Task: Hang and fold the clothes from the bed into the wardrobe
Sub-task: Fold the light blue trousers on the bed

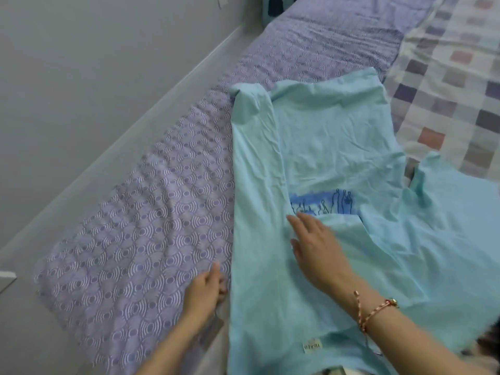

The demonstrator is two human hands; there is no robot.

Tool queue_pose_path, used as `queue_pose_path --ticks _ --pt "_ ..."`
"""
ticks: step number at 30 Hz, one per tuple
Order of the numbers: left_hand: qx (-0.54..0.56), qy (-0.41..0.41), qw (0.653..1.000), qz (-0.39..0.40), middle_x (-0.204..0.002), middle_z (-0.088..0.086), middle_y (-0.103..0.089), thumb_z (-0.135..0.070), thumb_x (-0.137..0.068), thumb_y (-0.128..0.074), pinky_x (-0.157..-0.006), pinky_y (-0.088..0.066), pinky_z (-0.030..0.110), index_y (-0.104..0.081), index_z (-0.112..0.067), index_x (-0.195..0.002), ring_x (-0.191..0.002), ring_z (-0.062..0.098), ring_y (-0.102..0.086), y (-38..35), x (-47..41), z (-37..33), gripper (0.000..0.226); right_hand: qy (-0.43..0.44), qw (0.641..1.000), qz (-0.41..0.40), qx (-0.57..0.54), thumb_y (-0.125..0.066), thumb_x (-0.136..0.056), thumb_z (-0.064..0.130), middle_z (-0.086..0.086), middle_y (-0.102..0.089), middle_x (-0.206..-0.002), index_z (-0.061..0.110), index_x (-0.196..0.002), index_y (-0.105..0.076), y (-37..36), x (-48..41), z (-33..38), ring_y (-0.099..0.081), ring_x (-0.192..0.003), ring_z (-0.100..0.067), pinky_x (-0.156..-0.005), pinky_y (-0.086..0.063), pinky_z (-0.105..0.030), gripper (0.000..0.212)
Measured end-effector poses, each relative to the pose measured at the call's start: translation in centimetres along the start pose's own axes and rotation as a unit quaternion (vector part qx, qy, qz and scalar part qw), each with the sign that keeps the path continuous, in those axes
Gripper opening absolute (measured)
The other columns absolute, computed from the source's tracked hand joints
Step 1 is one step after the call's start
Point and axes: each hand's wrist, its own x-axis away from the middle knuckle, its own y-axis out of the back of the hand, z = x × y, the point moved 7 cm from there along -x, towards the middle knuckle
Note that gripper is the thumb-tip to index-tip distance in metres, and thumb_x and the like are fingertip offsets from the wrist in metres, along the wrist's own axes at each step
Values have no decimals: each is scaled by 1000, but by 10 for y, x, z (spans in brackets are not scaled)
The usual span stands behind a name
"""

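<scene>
Turquoise T-shirt (338, 136) lies flat on the bed (135, 239), left side folded inward; right hand (316, 247) is spread flat on that flap, likely pinning the crease, while left hand (208, 288) is curled at the folded edge, can't tell if pinching fabric.

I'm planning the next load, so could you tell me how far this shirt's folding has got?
Done: one side of the T-shirt is folded over its middle. In hand: the right hand presses flat on that fold, the left hand sits at the shirt's edge. Left: the other side and sleeve lie unfolded.
</scene>
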Motion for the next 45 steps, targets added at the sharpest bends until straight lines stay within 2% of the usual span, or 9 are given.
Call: queue_pose_path --ticks 5,11,13,17,23,29,34,40,45 --pt "171 96 976 99 -94 8 -63 -34 -101 -29 -65 -45 27 -53 -7 -108 -72 18 -59 2 -108 -105 37 -33 994 9 -102 -42 -98 18 -6 -37 -146 14 -145 -29 7 -89 7 -34 -133 -23 -108 -23 -28 49" --pt "188 36 973 131 -135 11 -51 -44 -100 -24 -94 -39 34 -45 -5 -133 -125 26 -48 -14 -226 -250 55 -141 973 -62 -172 -54 -93 15 -19 -52 -129 6 -136 -42 38 -232 -73 -47 -120 -33 -98 -29 -31 45" --pt "178 13 975 132 -122 10 -59 -51 -98 -26 -91 -43 32 -50 -6 -128 -116 23 -54 -17 -254 -287 59 -201 954 -110 -195 -57 -91 13 -22 -55 -126 2 -132 -46 67 -266 -119 -51 -116 -34 -95 -32 -30 43" --pt "135 -11 980 146 -40 -2 -52 -59 -93 -33 -39 -43 13 -48 -13 -63 -35 8 -51 -42 -308 -354 57 -336 914 -163 -161 -58 -90 21 -26 -49 -133 2 -135 -43 109 -317 -226 -47 -122 -37 -102 -35 -39 51" --pt "96 -37 983 151 -72 2 -62 -29 -94 -53 -44 -50 20 -56 -15 -80 -62 14 -58 -58 -355 -393 20 -498 847 -109 -153 -63 -85 43 -25 -50 -124 -7 -130 -42 107 -332 -299 -48 -117 -41 -97 -42 -43 71" --pt "-32 -445 882 -152 -84 10 -63 -15 -92 -56 -60 -39 24 -67 -3 -96 -76 16 -52 -5 -338 -450 16 -360 871 -269 -199 -63 -85 17 -16 -62 -94 5 -107 -63 143 -373 -306 -53 -82 -22 -66 -46 -28 24" --pt "-185 -378 878 -229 -116 23 -60 -21 -95 -49 -87 -40 40 -60 -4 -116 -107 37 -55 -34 -362 -434 29 -429 874 -231 8 -57 -91 22 -23 -47 -130 -1 -130 -44 127 -372 -301 -45 -119 -36 -101 -35 -43 47" --pt "-358 -515 746 -226 -138 24 -45 -38 -94 -30 -110 -8 45 -50 0 -129 -130 38 -40 -106 -286 -389 56 -156 979 -96 88 -37 -98 41 -15 -21 -154 13 -146 -28 60 -374 -214 -20 -141 -30 -115 -12 -38 57" --pt "-445 -404 793 -98 -158 6 -1 -62 -84 -3 -112 14 39 -8 -18 -150 -145 19 2 -147 -312 -341 79 -171 982 63 42 -23 -98 50 -6 3 -159 20 -151 -5 28 -358 -229 2 -146 -21 -117 2 -34 63"
